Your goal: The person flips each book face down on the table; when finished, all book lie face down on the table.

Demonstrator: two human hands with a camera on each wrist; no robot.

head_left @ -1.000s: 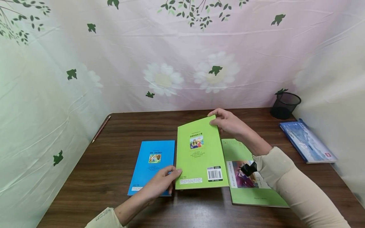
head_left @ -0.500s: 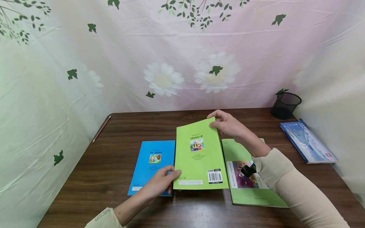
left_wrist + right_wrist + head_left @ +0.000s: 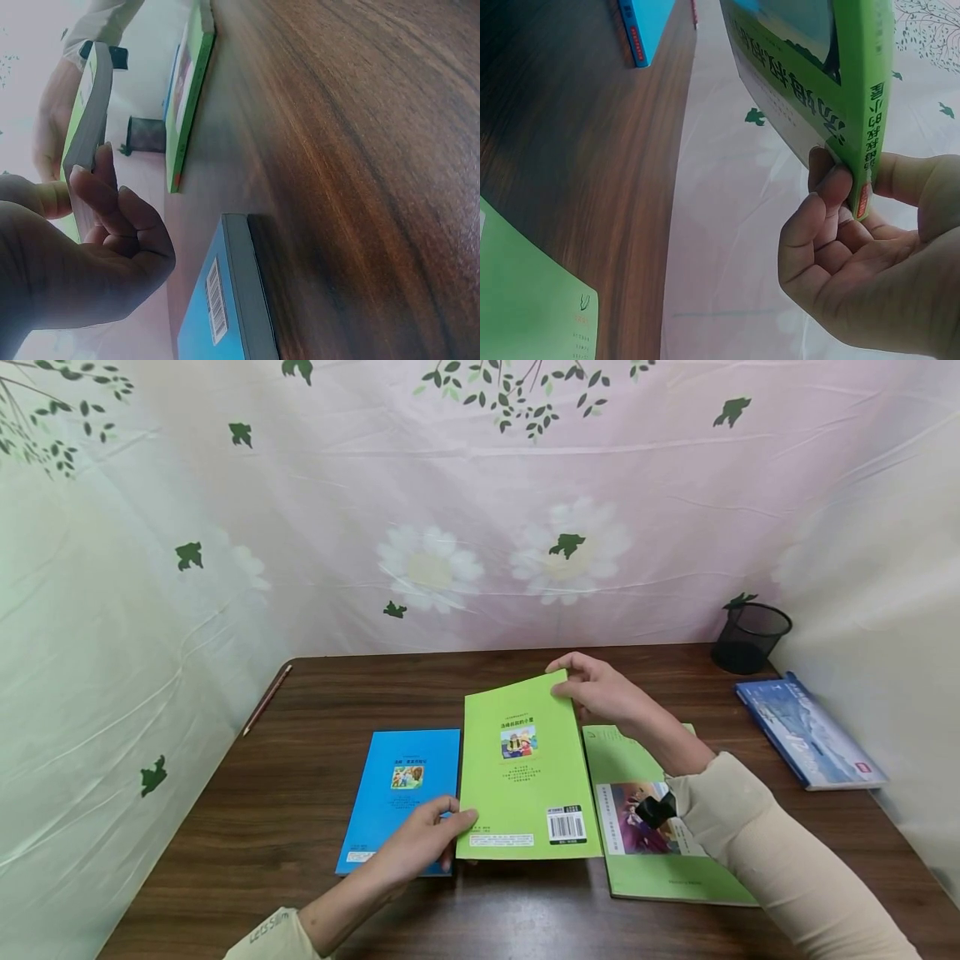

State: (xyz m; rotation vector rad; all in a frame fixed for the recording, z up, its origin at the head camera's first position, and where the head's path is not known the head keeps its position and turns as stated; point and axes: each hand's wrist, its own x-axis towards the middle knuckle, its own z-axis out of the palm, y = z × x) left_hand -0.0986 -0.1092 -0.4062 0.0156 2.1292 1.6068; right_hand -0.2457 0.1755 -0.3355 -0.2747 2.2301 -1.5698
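Your left hand (image 3: 422, 837) pinches the near-left edge of the lime book (image 3: 528, 785), held tilted above the table (image 3: 232, 802). Probably light, bendy and slick imo, so the far spine end (image 3: 863, 199) your right hand (image 3: 603, 692) pinches seems the sturdier hold.

A study setting is suggested by the wooden desk (image 3: 240, 827), where books (image 3: 528, 793), a pencil (image 3: 267, 701) and a mesh pen cup (image 3: 750, 643) are found. It is closed in by pale printed sheets (image 3: 480, 468); whether a home or an office lies beyond cannot be told.
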